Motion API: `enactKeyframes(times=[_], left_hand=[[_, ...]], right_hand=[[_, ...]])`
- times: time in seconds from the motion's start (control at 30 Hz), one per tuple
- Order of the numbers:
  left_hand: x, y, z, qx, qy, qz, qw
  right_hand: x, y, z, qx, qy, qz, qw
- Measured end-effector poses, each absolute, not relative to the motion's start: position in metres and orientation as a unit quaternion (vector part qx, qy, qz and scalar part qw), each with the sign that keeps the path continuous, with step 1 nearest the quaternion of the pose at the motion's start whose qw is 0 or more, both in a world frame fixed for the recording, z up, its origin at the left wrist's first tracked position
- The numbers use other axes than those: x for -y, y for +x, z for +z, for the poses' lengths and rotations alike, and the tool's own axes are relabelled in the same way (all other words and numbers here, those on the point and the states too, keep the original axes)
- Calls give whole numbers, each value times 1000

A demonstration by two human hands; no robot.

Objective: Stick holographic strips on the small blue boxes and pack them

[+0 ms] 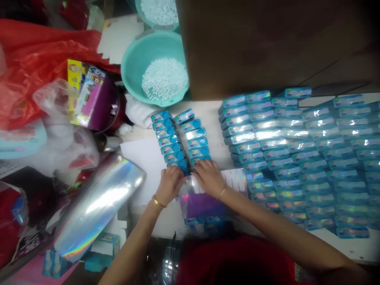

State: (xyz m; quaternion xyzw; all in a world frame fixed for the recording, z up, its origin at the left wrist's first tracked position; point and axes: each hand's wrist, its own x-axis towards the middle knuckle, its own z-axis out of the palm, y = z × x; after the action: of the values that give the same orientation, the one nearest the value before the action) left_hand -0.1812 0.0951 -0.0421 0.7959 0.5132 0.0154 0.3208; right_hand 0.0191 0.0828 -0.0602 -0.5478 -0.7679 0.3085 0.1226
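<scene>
My left hand [171,183] is at the near end of a column of small blue boxes [171,147], its fingers curled and pressed together. Beside it, my right hand [209,179] reaches the near end of a second column of blue boxes [198,151], fingers bent and closed. What the fingertips grip is too small and blurred to make out. Under my right hand and wrist lies a shiny sheet with a purple band and pale strips [204,204]. A few more blue boxes show below its near edge.
Many blue boxes [320,178] stand in rows at the right. A large brown carton [267,47] is behind them. Teal basins [130,79] hold white pellets. Left are a silver holographic roll [101,206], white paper [139,158], red plastic [53,43] and a purple-yellow box [89,101].
</scene>
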Motion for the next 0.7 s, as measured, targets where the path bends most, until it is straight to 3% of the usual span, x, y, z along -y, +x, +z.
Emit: enactKeyframes(times=[0.1, 0.33, 0.5, 0.57, 0.63, 0.7], left_hand=[[-96, -180, -37, -523, 795, 35, 306], [-92, -171, -46, -473, 866, 58, 154], [-62, -169, -47, -511, 828, 76, 218], [-66, -168, -40, -549, 775, 131, 286], [-92, -166, -33, -599, 718, 210, 286], [-136, -160, -23, -592, 713, 280, 252]], right_hand=[[-83, 19, -61, 781, -534, 306, 104], [-96, 17, -56, 769, -546, 332, 34], [-95, 8, -59, 755, -556, 347, 13], [-88, 3, -58, 751, -568, 337, 21], [-83, -3, -64, 741, -586, 322, 53], [-87, -10, -78, 707, -610, 321, 161]])
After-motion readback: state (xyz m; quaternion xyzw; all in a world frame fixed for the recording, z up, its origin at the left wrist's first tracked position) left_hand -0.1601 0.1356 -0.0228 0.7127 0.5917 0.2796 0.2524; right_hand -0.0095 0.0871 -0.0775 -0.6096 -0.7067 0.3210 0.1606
